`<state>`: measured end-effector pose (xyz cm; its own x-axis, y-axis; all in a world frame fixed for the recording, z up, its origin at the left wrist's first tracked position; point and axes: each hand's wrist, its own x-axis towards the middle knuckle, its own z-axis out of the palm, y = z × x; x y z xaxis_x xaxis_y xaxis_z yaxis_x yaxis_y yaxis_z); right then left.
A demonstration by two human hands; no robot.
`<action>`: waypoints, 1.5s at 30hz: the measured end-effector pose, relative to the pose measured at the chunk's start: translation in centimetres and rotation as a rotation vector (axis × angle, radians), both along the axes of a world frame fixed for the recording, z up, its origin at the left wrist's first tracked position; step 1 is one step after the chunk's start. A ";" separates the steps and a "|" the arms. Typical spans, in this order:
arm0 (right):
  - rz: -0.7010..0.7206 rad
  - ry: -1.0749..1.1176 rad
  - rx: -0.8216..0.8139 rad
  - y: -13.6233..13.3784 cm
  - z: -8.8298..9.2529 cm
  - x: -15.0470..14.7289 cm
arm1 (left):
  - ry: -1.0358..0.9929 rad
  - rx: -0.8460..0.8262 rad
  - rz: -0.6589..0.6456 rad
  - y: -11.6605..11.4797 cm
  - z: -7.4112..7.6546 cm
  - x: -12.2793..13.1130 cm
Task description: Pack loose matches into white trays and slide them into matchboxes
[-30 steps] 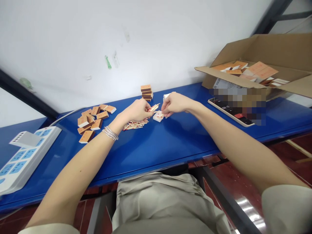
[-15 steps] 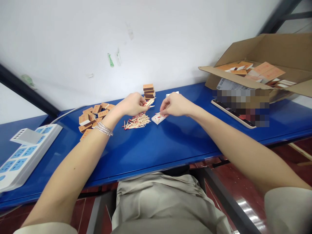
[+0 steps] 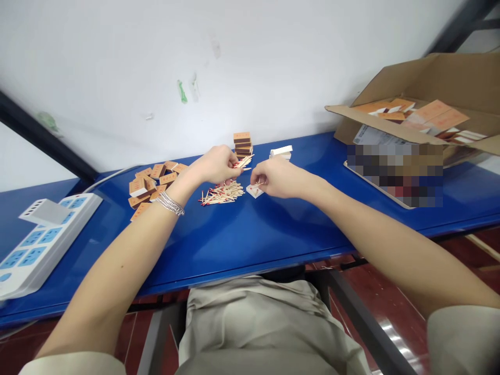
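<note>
My left hand is closed round a small bunch of matches, their tips sticking out to the right. Just below it a loose heap of matches lies on the blue table. My right hand pinches a match over a small white open matchbox tray that rests on the table. The two hands are a few centimetres apart. A silver bracelet is on my left wrist.
A short stack of brown matchboxes and white trays stand behind the hands. Several brown matchboxes lie scattered at left. A white power strip is at far left. A cardboard box of matchbox parts stands at right.
My right hand moved slightly left and down onto the white tray. My left hand stayed above the match heap with its bunch. The camera shifted a little.
</note>
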<state>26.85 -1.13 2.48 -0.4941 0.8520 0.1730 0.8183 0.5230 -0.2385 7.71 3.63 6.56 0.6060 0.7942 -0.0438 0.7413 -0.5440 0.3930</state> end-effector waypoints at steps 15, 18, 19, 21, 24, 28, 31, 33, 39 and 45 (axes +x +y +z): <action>0.202 0.091 -0.262 -0.3 1.2 1.7 | -0.015 0.056 -0.027 0.3 -0.1 -0.1; 0.208 0.033 -0.208 -0.2 1.2 1.8 | -0.008 0.070 -0.023 0.3 -0.1 -0.1; 0.211 0.017 -0.197 -0.1 1.1 1.8 | -0.006 0.072 -0.025 0.3 -0.1 -0.1; 0.220 0.005 -0.190 0.0 0.8 1.5 | 0.000 0.077 -0.035 0.4 -0.2 -0.1; 0.218 0.013 -0.200 0.2 0.3 1.0 | 0.002 0.081 -0.050 0.4 -0.2 -0.1; 0.154 0.037 -0.215 0.2 -0.1 0.3 | -0.003 0.070 -0.041 0.3 -0.2 -0.1; 0.134 0.072 -0.235 0.1 0.1 0.4 | 0.002 0.067 -0.030 0.3 -0.1 -0.1; 0.134 0.101 -0.250 0.0 0.4 0.7 | 0.003 0.066 -0.024 0.3 -0.1 -0.1; 0.254 0.190 -0.117 0.3 0.5 1.2 | -0.015 0.031 -0.013 0.3 0.0 -0.2; 0.373 0.199 -0.083 1.0 -0.8 0.7 | -0.003 0.025 -0.001 0.0 0.2 0.0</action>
<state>27.57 -0.14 1.67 -0.7350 0.6363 0.2343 0.5106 0.7468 -0.4262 7.75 3.65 6.79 0.6068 0.7945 -0.0224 0.7399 -0.5543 0.3812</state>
